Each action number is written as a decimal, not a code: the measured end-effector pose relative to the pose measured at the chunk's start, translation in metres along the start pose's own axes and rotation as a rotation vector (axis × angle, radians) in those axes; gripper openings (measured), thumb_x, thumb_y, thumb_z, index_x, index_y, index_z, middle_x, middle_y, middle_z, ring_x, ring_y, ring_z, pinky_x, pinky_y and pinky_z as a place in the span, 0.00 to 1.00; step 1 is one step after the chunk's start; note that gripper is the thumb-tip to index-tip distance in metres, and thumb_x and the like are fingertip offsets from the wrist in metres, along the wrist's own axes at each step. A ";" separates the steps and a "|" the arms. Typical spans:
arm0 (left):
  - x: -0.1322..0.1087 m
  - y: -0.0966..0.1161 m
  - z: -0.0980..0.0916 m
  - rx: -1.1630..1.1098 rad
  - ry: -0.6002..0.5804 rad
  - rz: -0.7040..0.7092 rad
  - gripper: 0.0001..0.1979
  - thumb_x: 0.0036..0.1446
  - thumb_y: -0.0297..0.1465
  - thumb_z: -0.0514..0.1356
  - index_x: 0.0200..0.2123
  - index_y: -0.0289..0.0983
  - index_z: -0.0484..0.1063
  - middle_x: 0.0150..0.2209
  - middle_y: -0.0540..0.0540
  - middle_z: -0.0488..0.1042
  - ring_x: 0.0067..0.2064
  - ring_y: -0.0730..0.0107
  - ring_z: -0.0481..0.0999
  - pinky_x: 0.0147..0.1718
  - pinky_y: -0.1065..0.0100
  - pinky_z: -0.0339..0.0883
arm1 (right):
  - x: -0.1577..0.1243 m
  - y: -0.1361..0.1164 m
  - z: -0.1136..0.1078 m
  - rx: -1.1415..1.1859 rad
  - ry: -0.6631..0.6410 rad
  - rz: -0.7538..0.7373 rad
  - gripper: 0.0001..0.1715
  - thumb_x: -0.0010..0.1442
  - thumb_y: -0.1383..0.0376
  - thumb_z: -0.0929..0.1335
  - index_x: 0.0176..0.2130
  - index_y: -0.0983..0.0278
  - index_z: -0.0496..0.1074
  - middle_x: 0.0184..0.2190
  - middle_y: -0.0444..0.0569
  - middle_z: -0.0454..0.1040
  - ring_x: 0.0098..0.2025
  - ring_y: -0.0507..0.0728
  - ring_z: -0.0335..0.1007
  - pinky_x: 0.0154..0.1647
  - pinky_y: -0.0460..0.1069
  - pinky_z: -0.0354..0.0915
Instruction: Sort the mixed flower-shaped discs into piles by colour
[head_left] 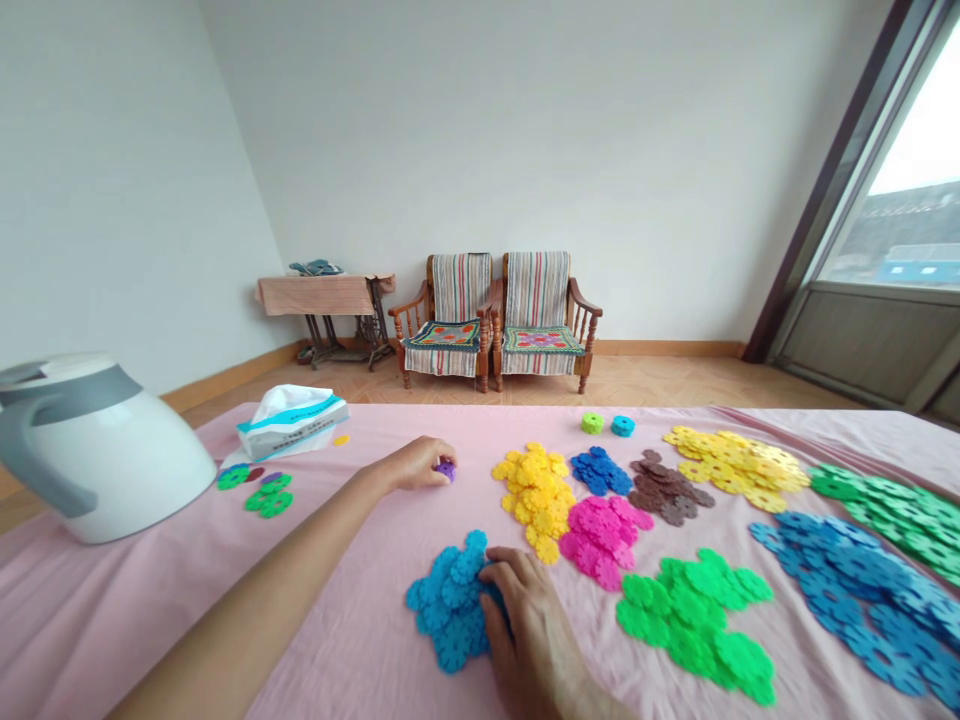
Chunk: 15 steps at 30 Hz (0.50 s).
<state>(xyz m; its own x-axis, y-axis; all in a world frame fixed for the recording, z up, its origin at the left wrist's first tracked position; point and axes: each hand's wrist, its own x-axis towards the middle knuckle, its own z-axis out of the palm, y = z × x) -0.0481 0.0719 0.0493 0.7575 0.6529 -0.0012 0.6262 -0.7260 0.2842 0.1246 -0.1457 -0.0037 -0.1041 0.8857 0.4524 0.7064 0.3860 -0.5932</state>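
Observation:
At the middle of the table, my left hand (420, 465) pinches a small stack of purple notched discs (446, 470) between thumb and fingers, low over the cloth. Nearer to me, my right hand (529, 625) curls at the right edge of a pile of blue notched discs (454, 600). Darker blue pieces show between its thumb and fingers; how many is hidden. Right of the hands lie piles of yellow discs (534, 490), pink discs (604, 535) and bright green discs (697, 615). Behind them are dark blue discs (600, 470) and brown discs (664, 487).
A white kettle (142, 460) and a tissue pack (292, 422) stand at left, near loose green discs (270, 497). A lime stack (592, 423) and a cyan stack (622, 427) sit by the far edge. Larger yellow (739, 465), green (892, 515) and blue piles (862, 595) spread along the right.

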 end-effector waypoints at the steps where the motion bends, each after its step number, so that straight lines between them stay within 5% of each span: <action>1: 0.000 0.000 0.000 0.003 0.002 -0.002 0.13 0.43 0.25 0.60 0.36 0.36 0.74 0.34 0.48 0.76 0.32 0.71 0.71 0.32 0.75 0.61 | 0.000 0.000 0.000 0.000 0.001 0.000 0.11 0.56 0.73 0.61 0.38 0.63 0.70 0.42 0.53 0.71 0.43 0.58 0.68 0.45 0.54 0.66; 7: -0.002 0.002 0.002 0.039 0.027 -0.001 0.18 0.43 0.29 0.63 0.41 0.37 0.72 0.37 0.47 0.74 0.34 0.69 0.72 0.34 0.73 0.62 | 0.001 0.001 0.000 -0.005 -0.013 0.000 0.11 0.56 0.74 0.62 0.37 0.64 0.69 0.42 0.53 0.71 0.43 0.59 0.68 0.44 0.54 0.65; 15: 0.000 0.004 0.012 0.119 0.065 0.012 0.13 0.45 0.33 0.64 0.37 0.38 0.71 0.37 0.46 0.72 0.38 0.64 0.71 0.38 0.69 0.62 | 0.002 -0.001 0.000 -0.006 -0.027 0.004 0.11 0.56 0.74 0.61 0.37 0.64 0.69 0.42 0.53 0.71 0.43 0.59 0.67 0.45 0.55 0.64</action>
<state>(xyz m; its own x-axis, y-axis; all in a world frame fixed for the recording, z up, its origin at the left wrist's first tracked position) -0.0438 0.0663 0.0390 0.7538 0.6539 0.0649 0.6378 -0.7518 0.1676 0.1240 -0.1446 -0.0024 -0.1201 0.8937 0.4323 0.7109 0.3813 -0.5909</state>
